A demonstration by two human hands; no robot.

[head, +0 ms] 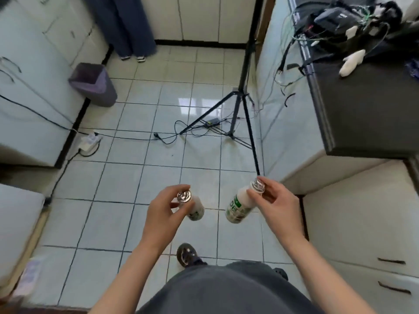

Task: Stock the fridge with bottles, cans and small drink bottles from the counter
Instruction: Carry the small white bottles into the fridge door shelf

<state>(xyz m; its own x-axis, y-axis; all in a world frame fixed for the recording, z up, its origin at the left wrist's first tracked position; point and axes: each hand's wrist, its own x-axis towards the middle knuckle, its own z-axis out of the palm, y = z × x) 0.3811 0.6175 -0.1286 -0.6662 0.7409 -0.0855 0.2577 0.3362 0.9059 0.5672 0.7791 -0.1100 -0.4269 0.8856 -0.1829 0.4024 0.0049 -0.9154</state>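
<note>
My left hand [162, 210] grips a small white drink bottle [195, 210] by its foil-topped neck, the bottle hanging down over the tiled floor. A second small white drink bottle [237, 208] with a green label is in my right hand [275, 201], held by the neck and tilted to the left. Both hands are at waist height in front of me, roughly a hand's width apart. No fridge is identifiable in this view.
A black tripod [238, 103] stands on the floor ahead, with cables and a power strip [89, 140] around it. A purple bin [93, 83] sits at the left cabinets. A dark counter [367, 105] with cables and equipment is at the right. Another person's legs [127, 23] stand at the back.
</note>
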